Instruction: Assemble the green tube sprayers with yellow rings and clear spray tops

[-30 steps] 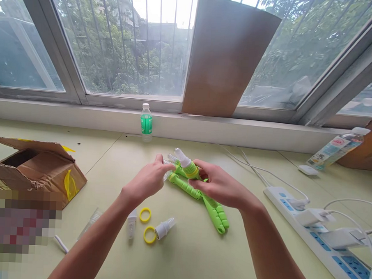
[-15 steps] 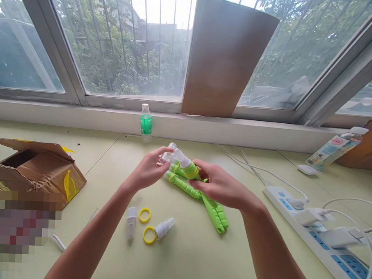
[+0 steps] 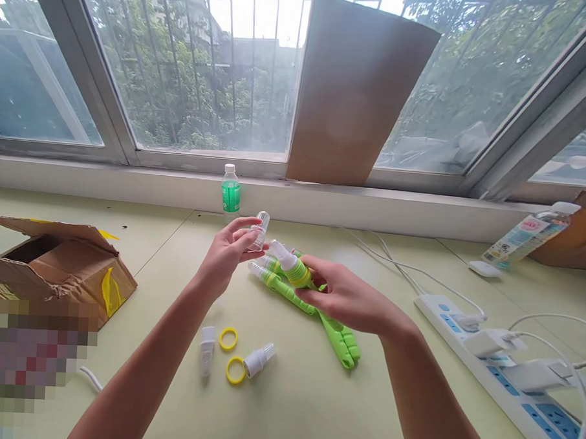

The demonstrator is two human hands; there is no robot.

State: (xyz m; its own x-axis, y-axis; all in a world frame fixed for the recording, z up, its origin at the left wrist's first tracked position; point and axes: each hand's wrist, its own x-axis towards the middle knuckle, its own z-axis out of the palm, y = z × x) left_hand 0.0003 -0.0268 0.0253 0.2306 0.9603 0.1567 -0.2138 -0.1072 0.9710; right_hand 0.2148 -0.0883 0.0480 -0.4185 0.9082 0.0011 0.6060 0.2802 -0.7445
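Observation:
Pinched in the fingertips of my left hand point(image 3: 226, 250) is a clear plastic cap point(image 3: 260, 226), its closed end tilted up. My right hand point(image 3: 337, 289) is wrapped round a bright green tube with a yellow ring point(image 3: 298, 272) and a white nozzle point(image 3: 282, 253). The nozzle stands uncovered, a small gap from the cap. Under the right hand lie several similar green tubes point(image 3: 289, 296), partly hidden, some with clear caps on. Nearer to me rest two white nozzle pieces with clear ends point(image 3: 207, 343) point(image 3: 255, 364) and two yellow rings point(image 3: 228, 328) point(image 3: 227, 370).
An open cardboard box point(image 3: 84, 272) stands at the left. A green-labelled bottle point(image 3: 230, 194) is by the window ledge. To the right, a power strip point(image 3: 481, 357) carries plugs and cables, with a tilted bottle point(image 3: 528, 236) leaning on another box point(image 3: 583, 235).
My left hand has moved left and slightly up with the clear cap, away from the nozzle. The right hand has stayed nearly still, and more of the tubes behind it shows.

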